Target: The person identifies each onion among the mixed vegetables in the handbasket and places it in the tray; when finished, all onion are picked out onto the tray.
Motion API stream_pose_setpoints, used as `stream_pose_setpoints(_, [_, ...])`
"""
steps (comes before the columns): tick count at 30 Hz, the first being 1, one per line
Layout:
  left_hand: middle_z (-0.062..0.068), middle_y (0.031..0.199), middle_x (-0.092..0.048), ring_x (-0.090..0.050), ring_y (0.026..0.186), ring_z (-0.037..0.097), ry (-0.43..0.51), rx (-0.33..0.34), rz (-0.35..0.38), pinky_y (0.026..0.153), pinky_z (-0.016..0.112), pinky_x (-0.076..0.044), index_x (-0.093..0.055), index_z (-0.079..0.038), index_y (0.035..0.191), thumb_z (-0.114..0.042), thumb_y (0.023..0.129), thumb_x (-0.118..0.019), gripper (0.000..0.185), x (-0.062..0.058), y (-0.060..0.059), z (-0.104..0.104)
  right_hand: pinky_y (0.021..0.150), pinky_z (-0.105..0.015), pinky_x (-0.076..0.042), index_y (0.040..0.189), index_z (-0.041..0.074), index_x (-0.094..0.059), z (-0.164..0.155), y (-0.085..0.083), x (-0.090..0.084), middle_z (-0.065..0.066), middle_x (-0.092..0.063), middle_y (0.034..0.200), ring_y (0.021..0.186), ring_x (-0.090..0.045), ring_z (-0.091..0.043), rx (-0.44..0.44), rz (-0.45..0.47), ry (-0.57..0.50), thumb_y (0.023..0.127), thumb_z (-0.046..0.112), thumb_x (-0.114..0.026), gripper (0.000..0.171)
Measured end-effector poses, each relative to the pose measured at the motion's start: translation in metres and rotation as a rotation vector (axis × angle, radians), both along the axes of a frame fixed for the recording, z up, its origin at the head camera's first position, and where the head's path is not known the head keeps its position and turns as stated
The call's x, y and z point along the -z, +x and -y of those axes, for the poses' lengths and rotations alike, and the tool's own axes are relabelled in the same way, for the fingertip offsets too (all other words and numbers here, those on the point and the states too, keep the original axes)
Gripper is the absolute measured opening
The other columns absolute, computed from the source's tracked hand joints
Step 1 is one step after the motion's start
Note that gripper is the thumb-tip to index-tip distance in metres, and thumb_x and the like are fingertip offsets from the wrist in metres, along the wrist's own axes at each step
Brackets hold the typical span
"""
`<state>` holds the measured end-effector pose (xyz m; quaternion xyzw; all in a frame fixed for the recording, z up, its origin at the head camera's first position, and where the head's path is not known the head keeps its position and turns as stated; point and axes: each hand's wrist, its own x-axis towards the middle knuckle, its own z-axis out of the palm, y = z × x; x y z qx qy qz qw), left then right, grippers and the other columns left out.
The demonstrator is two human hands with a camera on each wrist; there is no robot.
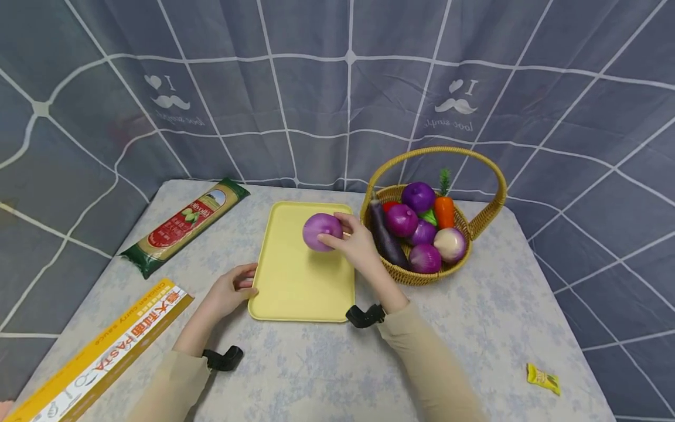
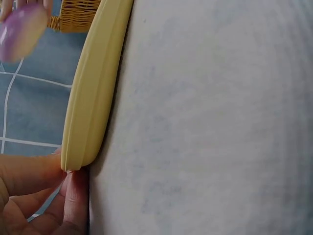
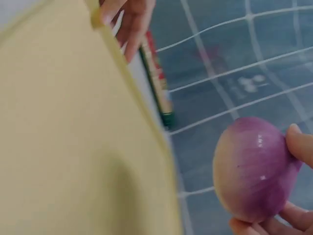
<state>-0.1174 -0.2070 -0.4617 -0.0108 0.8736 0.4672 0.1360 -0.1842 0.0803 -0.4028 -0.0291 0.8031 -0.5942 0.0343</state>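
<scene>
Head view: the right hand (image 1: 354, 241) grasps a purple onion (image 1: 322, 232) with fingers and thumb curled round it, holding it above the far part of a yellow tray (image 1: 295, 287); the right wrist view shows the onion (image 3: 254, 169) clear of the tray surface (image 3: 73, 147), with fingertips (image 3: 298, 144) pressed to its side. The left hand (image 1: 232, 288) rests at the tray's near left corner, fingers bent against the rim; in the left wrist view the thumb and a finger (image 2: 76, 196) pinch the tray's edge (image 2: 93, 98) where it meets the tablecloth. Just right of the tray, touching or nearly touching it, stands a wicker basket (image 1: 487, 217) with an arched handle, holding further purple onions (image 1: 402, 220), a pale onion (image 1: 450, 244), an aubergine (image 1: 387, 237) and a carrot (image 1: 445, 210). To the left of the tray, well apart, lies a green-and-red spaghetti packet (image 1: 184, 225); nearer the left front corner lies a long yellow pasta box (image 1: 100, 351). A small yellow sachet (image 1: 543, 378) lies at the right front of the table (image 1: 474, 328). A grey-blue grid-patterned curtain (image 1: 337, 88) forms the backdrop
</scene>
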Motion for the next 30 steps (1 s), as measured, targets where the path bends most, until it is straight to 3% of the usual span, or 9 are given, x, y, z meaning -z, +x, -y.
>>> stream_pose_setpoints(6, [0.025,0.134,-0.053,-0.057,0.116,0.037,0.011,-0.01,0.001,0.086,0.032,-0.055,-0.04,0.001,0.147,-0.004,0.094,-0.064,0.059,0.003,0.004,0.0,0.099,-0.039,-0.05,0.138,0.007,-0.053,0.036,-0.035,0.02,-0.013,-0.061,0.132,0.121,-0.059,-0.028,0.013,0.029,0.025,0.082,0.027,-0.081,0.066])
stream_pose_setpoints(13, [0.024,0.135,-0.053,-0.057,0.115,0.036,0.02,-0.02,0.01,0.083,0.028,-0.055,-0.041,0.0,0.147,-0.004,0.093,-0.064,0.058,0.004,0.005,-0.002,0.092,-0.036,-0.053,0.141,0.01,-0.052,0.058,-0.06,0.038,-0.008,-0.057,0.138,0.116,-0.061,-0.027,0.012,0.041,0.058,0.084,0.028,-0.079,0.066])
stream_pose_setpoints(21, [0.021,0.116,-0.057,-0.058,0.101,0.026,0.02,-0.033,0.015,0.073,0.021,-0.051,-0.043,0.001,0.144,-0.001,0.092,-0.064,0.056,0.003,0.003,-0.001,0.098,-0.036,-0.05,0.139,0.004,-0.052,0.075,-0.07,0.05,-0.015,-0.059,0.135,0.12,-0.059,-0.029,0.066,0.078,0.085,0.084,0.028,-0.079,0.065])
stream_pose_setpoints(30, [0.021,0.116,-0.057,-0.058,0.102,0.027,0.02,-0.036,0.019,0.074,0.022,-0.051,-0.043,0.001,0.144,-0.002,0.092,-0.065,0.056,0.005,0.003,0.0,0.099,-0.036,-0.05,0.138,0.002,-0.051,0.087,-0.073,0.053,-0.015,-0.062,0.127,0.115,-0.059,-0.027,0.057,0.071,0.168,0.086,0.027,-0.077,0.063])
